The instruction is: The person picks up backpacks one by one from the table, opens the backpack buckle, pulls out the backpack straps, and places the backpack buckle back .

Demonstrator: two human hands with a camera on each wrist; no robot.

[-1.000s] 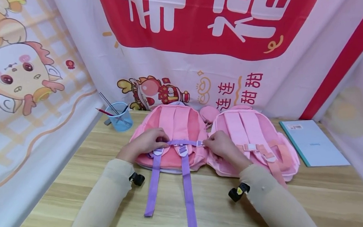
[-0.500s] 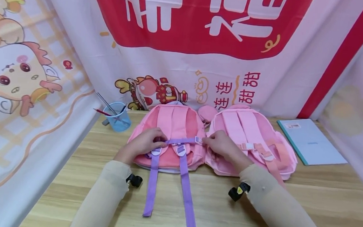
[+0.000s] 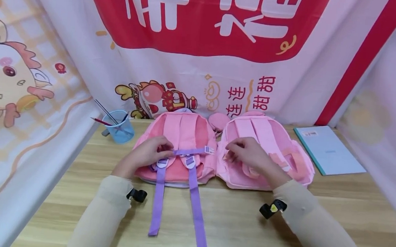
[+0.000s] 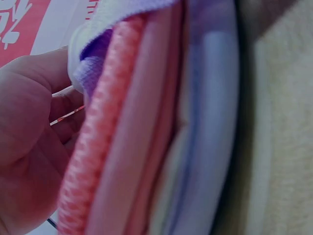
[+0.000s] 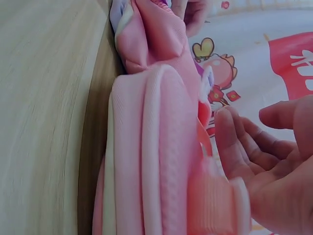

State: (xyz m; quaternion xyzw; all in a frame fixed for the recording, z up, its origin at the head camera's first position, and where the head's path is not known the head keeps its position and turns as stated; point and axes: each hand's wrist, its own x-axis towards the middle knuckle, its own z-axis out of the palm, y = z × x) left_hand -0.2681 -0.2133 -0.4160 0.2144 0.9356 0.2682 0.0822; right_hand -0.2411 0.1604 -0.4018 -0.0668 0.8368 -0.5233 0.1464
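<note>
A pink backpack with coral mesh (image 3: 202, 133) lies with its strap side up. Across it runs a purple chest strap (image 3: 190, 152), with a white buckle piece (image 3: 209, 150) at its right end. The left hand (image 3: 149, 150) pinches the strap's left end between thumb and fingers; the left wrist view hides this grip behind the bag's edge. Over a second, paler pink backpack (image 3: 281, 135) hovers the right hand (image 3: 251, 154), thumb and fingers apart with nothing between them in the right wrist view. Below that hand is an orange strap (image 5: 210, 205) of the second bag.
Two purple strap tails (image 3: 158, 201) hang forward over the wooden table (image 3: 239, 226). At the back left stands a blue mesh pen cup (image 3: 121, 130) with pencils. A light blue notebook (image 3: 330, 152) lies at the right. Printed cloth (image 3: 201, 74) walls off the back and sides.
The right hand has let go of the buckle end and moved right, over the paler bag. The left hand keeps its pinch on the strap. The head view has shifted slightly right.
</note>
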